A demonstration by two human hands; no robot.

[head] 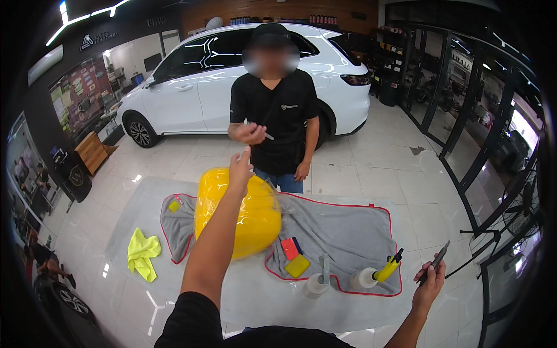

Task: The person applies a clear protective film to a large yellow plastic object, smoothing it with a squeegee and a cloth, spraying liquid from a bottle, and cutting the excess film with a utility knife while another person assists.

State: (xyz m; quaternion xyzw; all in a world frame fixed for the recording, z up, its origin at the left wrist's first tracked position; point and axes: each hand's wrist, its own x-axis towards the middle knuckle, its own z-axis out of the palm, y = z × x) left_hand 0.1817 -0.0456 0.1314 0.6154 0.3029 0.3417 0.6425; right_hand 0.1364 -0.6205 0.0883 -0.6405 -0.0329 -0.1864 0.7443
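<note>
My left hand (240,173) reaches forward above a glossy yellow curved body form (256,222), just short of a co-worker's raised hand (249,133). Its fingers look partly curled, and whether anything is between them cannot be made out. A small pale thin item (269,136) sticks out from the co-worker's hand. Clear film lies wrinkled over the yellow form, which rests on a grey towel with red edging (339,226). Off to the right, my right hand (428,282) grips a dark slim cutter-like tool (440,255), tip pointing up, beyond the table's right edge.
On the table (256,300) are a yellow-topped spray bottle (364,278), another spray bottle (315,286), a red squeegee (289,249), yellow pads (297,266) and a neon cloth (143,254). The co-worker stands across it, before a white car (182,104). A fan (520,204) stands right.
</note>
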